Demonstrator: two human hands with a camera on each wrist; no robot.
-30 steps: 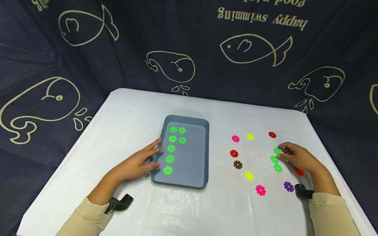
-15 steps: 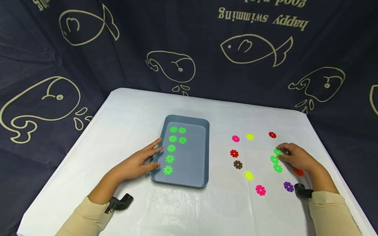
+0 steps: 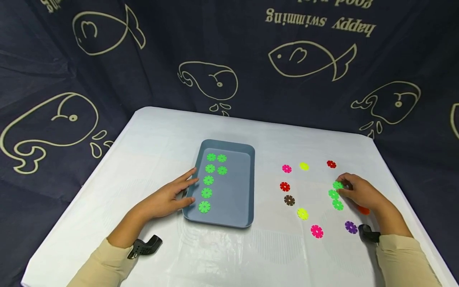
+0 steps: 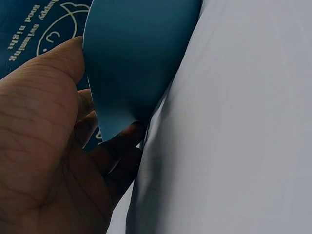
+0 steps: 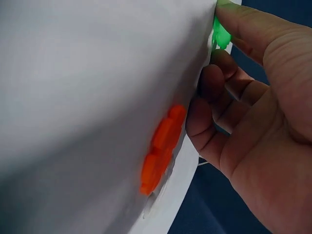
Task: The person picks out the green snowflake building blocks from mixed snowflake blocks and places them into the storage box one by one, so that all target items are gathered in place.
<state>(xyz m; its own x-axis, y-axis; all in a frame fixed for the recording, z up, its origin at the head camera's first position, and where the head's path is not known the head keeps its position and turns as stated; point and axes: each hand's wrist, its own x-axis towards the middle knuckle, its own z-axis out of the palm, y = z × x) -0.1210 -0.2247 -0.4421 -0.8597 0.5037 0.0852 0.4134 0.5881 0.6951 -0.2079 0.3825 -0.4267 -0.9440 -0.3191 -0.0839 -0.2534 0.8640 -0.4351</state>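
My left hand (image 3: 170, 199) rests on the left rim of a blue-grey tray (image 3: 251, 191), fingers spread and fairly straight. In the left wrist view, some fingers (image 4: 124, 139) touch the tray's outer wall. Seven or so, that is several, green notched building discs (image 3: 206, 193) lie flat in the tray's left part. On the right, my right hand (image 3: 360, 191) holds thumb and curled fingertips at the edges of a green notched disc (image 3: 338, 185). Two more green discs (image 3: 333, 194) lie just below it. An orange disc (image 5: 163, 148) lies beneath the hand, partly hidden in the head view.
Between tray and right hand lie loose discs: pink (image 3: 317, 231), yellow (image 3: 303, 214), red (image 3: 285, 186) and brown (image 3: 289, 200). A purple disc (image 3: 351, 227) lies near the right wrist camera (image 3: 367, 234). A dark fish-print cloth (image 3: 251, 95) hangs behind the white table (image 3: 172, 123).
My right fingertips have closed in on the top green disc, which has shifted slightly toward the hand. The left hand and the tray have stayed in place.
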